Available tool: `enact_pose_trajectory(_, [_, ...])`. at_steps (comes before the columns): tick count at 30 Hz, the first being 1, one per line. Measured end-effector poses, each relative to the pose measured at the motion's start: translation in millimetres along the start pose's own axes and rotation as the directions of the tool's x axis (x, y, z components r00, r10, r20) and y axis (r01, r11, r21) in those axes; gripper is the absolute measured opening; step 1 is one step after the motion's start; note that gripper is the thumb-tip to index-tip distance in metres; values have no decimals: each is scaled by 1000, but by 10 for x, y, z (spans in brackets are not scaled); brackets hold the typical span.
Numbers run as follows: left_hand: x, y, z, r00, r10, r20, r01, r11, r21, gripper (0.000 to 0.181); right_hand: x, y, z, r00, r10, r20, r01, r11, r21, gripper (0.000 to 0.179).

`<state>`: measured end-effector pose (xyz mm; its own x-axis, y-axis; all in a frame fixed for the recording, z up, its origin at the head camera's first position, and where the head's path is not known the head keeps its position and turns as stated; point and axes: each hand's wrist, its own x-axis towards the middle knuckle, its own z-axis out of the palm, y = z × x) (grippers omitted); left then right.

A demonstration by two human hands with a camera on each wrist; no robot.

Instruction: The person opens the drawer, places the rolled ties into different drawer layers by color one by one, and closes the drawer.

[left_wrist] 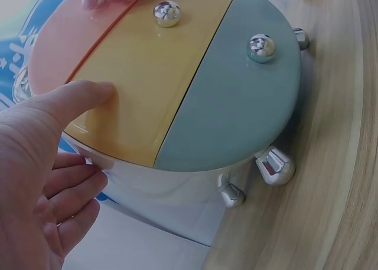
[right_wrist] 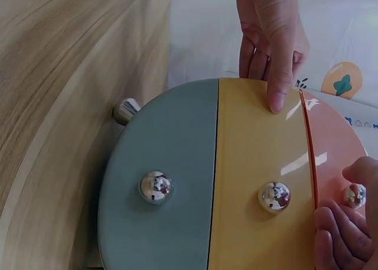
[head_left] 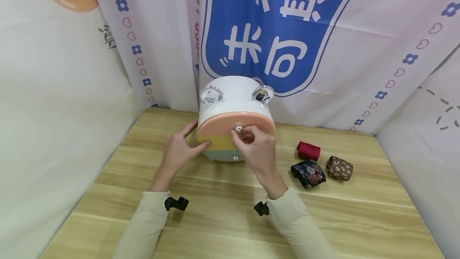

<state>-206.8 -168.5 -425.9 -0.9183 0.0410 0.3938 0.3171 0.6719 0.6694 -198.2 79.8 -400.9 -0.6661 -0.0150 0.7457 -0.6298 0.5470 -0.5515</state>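
Pale wood-grain tabletop (head_left: 215, 227) spreads nearest me at six o'clock; hours are read around the cabinet (head_left: 235, 103) in my head view. Cream sleeves (head_left: 145, 223) enter at seven and five, black straps (head_left: 177, 203) at their cuffs. Level with the hands, at four o'clock, sit three cloth rolls: red (head_left: 309, 151), dark floral (head_left: 308, 173) and brown (head_left: 339, 168). Left hand (head_left: 176, 153), at eight: thumb laid on the yellow front (right_wrist: 254, 146), other fingers along the casing, loose rather than clenched; I judge it a brace. Right hand (head_left: 260, 149), near five: thumb and fingers curled about the silver knob (head_left: 238, 129) of the pink front (head_left: 221, 125); how firmly, I cannot tell remotely. Step in hand, as I judge it: taking hold of the top drawer. Moving from this hold calls for a straight pull, casing steadied. White and silver-eared, the cabinet stands upright toward the table's back. Beyond, at twelve, hangs a patterned curtain (head_left: 172, 51) with a blue panel (head_left: 266, 27); pale sheets (head_left: 64, 103) flank it at nine and three.
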Motion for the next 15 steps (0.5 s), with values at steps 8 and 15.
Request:
enact_pose_trajectory(8, [10,1,29,1000,23,-17,-23,1000,12,82,0,15,31,1000,-6,-26,6,1000,1,20])
enact_pose_trajectory(15, [10,-14,23,999,30,-12,-30,1000,0,82,-6,-7,36,999,-31,-39,30,999,-23,20])
